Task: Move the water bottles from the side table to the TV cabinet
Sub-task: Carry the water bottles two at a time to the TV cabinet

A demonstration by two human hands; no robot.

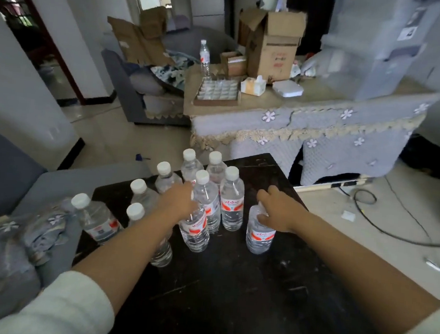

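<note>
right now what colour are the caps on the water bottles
White, seen clearly in the head view on the water bottles standing on the side table.

R hand (pixel 276 210) hides its bottle's (pixel 259 236) cap; L hand (pixel 182 200) likewise; labels blurred.

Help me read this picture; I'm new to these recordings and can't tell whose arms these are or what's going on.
There is no machine here. The single picture comes from a camera worn on a person's head, looking forward and down, so the two bare arms reaching in from the bottom are that person's own.

The dark side table in front holds a cluster of clear water bottles with white caps and red labels. The left hand is closed around the top of one bottle in the group. The right hand grips the top of another bottle standing apart to the right. Both bottles look to be standing on the table.

Farther back, a cloth-covered cabinet carries one more bottle, a cardboard box and some smaller items.
</note>
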